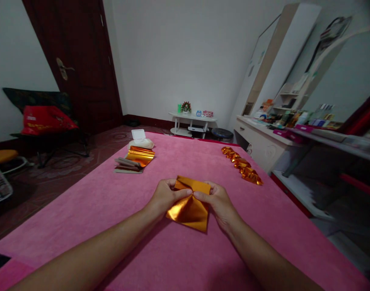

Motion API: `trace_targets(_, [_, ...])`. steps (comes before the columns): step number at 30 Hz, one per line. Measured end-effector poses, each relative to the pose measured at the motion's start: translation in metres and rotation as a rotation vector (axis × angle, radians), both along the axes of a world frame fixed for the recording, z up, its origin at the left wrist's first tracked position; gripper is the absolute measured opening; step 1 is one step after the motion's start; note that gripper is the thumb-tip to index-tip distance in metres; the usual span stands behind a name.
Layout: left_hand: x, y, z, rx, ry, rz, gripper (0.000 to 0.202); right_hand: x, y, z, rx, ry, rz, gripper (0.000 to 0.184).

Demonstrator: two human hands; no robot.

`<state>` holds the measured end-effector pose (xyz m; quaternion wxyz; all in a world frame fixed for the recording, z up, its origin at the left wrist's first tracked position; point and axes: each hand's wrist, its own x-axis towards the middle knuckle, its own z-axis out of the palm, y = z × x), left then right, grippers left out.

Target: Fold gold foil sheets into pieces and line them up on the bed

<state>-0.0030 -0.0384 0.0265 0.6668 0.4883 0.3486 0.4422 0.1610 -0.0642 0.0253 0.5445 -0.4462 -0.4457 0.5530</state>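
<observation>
Head view: foil (gold, creased) between hands

passable: pink cloth beyond gold sheet | left obstacles: sheet stack, white packet | right: crumpled foil row

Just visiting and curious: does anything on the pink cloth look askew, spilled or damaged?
Slightly: at the left, the loose pile of rectangular gold foil sheets lies uneven, edges out of line. Just beyond, a white soft pack has its white flip lid standing open. Nothing looks spilled or damaged.
</observation>
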Motion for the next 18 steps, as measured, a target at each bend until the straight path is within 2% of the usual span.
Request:
trace_targets(6, [-0.01, 0.01, -0.011, 0.0, 0.028, -0.037, 0.038, 0.003, -0.001, -0.008, -0.011, 0.018, -0.005, 0.042])
trace_targets(10, [-0.009, 0.009, -0.007, -0.028, 0.034, -0.131, 0.043, 0.001, -0.002, -0.008, 0.02, 0.008, -0.006, 0.04])
trace_targets(14, [-0.002, 0.002, -0.003, -0.032, 0.048, -0.114, 0.044, -0.003, -0.005, -0.007, 0.085, -0.025, -0.031, 0.036])
trace_targets(18, [0.0, -0.001, -0.004, -0.017, 0.086, -0.085, 0.041, -0.004, -0.007, -0.009, 0.04, -0.045, 0.078, 0.032])
